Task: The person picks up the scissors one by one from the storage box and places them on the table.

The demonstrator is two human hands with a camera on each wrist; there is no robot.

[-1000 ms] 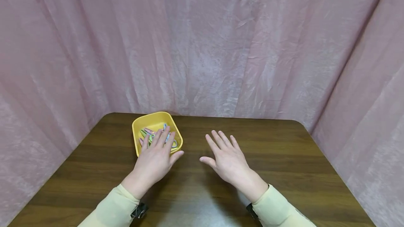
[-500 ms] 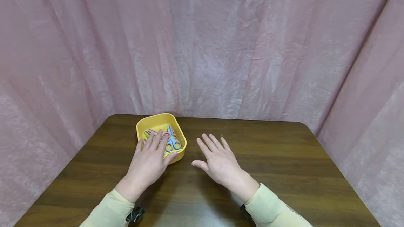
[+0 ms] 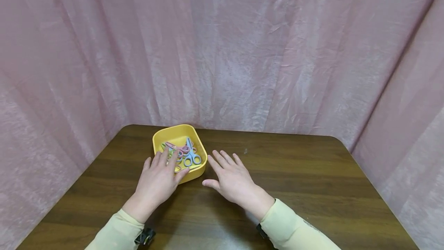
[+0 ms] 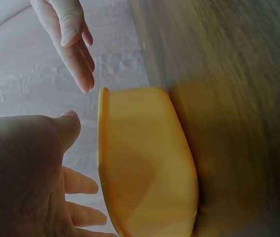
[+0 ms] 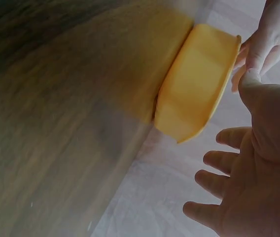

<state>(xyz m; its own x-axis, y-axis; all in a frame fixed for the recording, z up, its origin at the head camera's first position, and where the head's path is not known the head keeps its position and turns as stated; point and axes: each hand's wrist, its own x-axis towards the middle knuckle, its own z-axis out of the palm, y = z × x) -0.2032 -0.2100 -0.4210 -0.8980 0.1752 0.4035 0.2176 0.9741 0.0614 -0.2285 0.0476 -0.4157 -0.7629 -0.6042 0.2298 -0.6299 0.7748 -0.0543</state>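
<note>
All fingers (image 5: 221, 160) straight and parted, left hand (image 3: 156, 182) and right hand (image 3: 234, 180) are hovering near a yellow bin (image 3: 177, 133) of scissors (image 3: 189, 151).

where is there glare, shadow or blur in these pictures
Head view: pale glare low on the table, soft shadows near the left hand and right hand; left wrist view: table grain smeared, left hand dim; right wrist view: table grain blurred, yellow box casting a warm tint.
</note>
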